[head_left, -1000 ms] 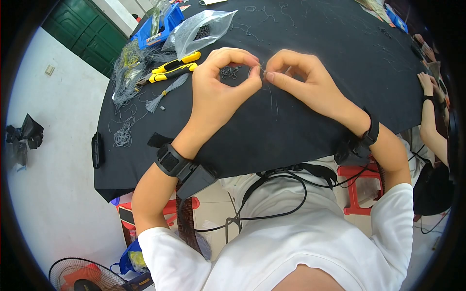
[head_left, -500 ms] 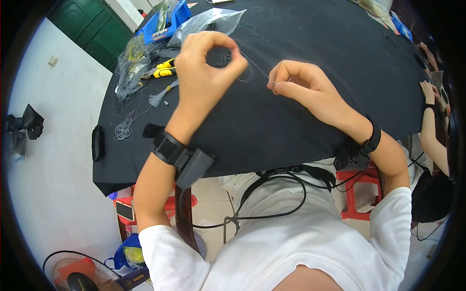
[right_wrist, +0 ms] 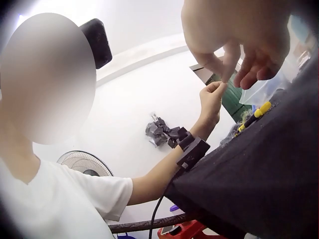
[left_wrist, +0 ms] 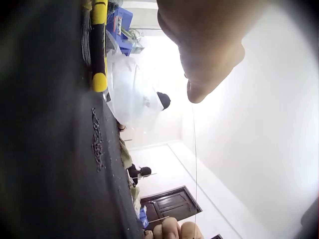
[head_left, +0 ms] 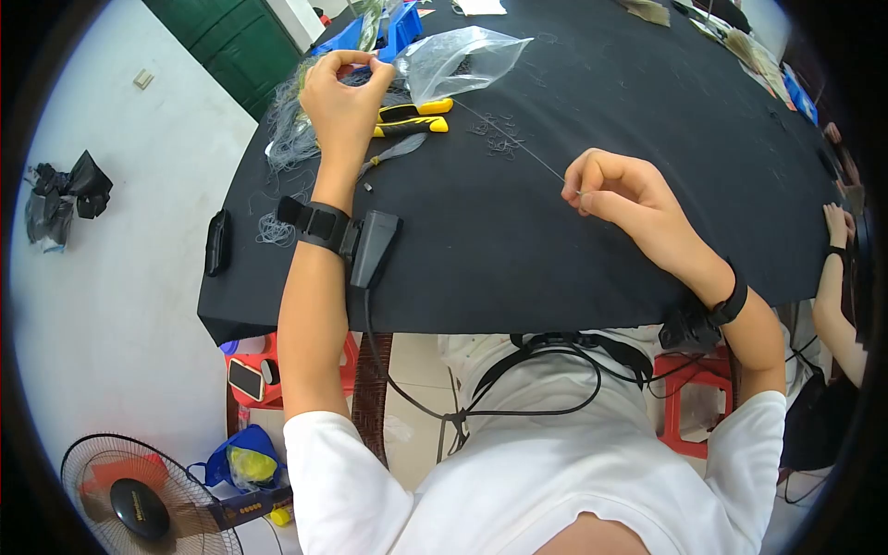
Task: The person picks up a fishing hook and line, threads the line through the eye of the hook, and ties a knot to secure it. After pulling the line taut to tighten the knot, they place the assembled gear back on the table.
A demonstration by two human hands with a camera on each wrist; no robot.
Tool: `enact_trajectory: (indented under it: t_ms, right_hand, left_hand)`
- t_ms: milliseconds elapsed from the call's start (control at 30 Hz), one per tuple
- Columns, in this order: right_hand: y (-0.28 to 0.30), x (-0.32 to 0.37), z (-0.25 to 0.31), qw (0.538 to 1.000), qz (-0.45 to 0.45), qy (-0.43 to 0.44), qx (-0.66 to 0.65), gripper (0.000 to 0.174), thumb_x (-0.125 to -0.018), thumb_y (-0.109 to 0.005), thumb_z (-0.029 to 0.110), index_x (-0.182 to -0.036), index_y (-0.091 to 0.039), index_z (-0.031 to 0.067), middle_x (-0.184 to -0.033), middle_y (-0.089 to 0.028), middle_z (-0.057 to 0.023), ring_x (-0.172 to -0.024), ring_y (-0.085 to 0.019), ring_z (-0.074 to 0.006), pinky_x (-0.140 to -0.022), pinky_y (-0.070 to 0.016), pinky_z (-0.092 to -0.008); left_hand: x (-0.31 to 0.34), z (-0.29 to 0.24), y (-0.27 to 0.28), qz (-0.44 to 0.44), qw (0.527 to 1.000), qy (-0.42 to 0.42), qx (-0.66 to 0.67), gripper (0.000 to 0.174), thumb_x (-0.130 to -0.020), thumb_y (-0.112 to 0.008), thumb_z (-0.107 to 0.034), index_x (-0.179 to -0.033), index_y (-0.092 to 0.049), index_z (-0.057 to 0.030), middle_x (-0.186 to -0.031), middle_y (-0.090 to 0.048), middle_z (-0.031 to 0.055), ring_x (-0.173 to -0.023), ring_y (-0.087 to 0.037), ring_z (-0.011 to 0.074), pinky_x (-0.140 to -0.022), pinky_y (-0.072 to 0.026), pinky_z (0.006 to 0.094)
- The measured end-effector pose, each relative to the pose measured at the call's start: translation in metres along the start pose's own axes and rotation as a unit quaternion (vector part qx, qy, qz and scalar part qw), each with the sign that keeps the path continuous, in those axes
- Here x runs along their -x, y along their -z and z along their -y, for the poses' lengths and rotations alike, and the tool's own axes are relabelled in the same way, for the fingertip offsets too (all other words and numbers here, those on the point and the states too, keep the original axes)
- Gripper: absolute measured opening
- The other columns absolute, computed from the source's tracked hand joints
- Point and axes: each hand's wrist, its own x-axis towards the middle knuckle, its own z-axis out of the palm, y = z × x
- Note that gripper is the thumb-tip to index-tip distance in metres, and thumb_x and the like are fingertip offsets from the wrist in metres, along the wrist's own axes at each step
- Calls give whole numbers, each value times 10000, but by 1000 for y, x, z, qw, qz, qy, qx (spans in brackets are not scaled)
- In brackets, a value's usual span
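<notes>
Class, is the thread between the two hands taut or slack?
Taut: the thread runs straight from the left hand to the right hand.

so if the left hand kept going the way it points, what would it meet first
Most likely the blue bin just beyond the left hand, which pinches a thread. The hand seems raised off the table, so it might pass over it.

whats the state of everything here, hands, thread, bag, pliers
thin grey thread, stretched taut between both hands
left hand, raised, pinching the thread
right hand, low over the black-clothed table, pinching the thread
clear plastic bag, lying on the table, untouched
yellow-and-black pliers, lying flat on the table, untouched
</notes>
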Motion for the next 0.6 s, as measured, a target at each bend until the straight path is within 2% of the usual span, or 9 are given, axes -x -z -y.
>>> enact_trajectory:
  t_ms: [300, 400, 500, 533, 600]
  right_hand:
    - [0, -1, 1, 1000, -2, -4, -5, 113, -818, -530, 89, -759, -539, -6, -889, -552, -51, -785, -512, -105, -709, -424, -249]
    - [3, -3, -2, 1000, -8, 2, 29, 116, -816, -531, 95, -773, -547, -13, -890, -561, -46, -775, -514, -99, -703, -424, -241]
    - [0, -3, 2, 999, -41, -7, 28, 121, -819, -523, 94, -708, -499, 53, -844, -548, -38, -752, -486, -98, -699, -392, -239]
    - [2, -4, 2, 997, -71, -14, 41, 114, -824, -538, 122, -734, -532, 53, -828, -560, -26, -744, -500, -90, -688, -398, -234]
    - [12, -5, 1, 989, -132, -28, 67, 140, -834, -567, 179, -787, -599, 51, -796, -586, -2, -727, -527, -74, -665, -409, -223]
  left_hand:
    - [-3, 30, 3, -5, 998, 26, -59, 240, -670, -694, -233, -766, -672, -15, -725, -632, 74, -712, -585, 162, -706, -457, 276]
    - [-3, 35, 3, 4, 997, 46, -57, 248, -665, -694, -237, -776, -675, -17, -716, -632, 70, -694, -581, 144, -698, -456, 259]
    - [-1, 32, 2, 15, 994, 97, -38, 231, -708, -701, -219, -798, -682, -8, -723, -641, 51, -675, -576, 127, -668, -453, 255]
    - [-1, 32, -1, 15, 988, 143, 60, 225, -725, -705, -211, -816, -686, -7, -741, -644, 42, -694, -575, 115, -666, -443, 247]
    - [-2, 28, -5, 15, 940, 229, 252, 215, -757, -711, -196, -853, -693, -5, -778, -652, 24, -732, -573, 92, -664, -422, 232]
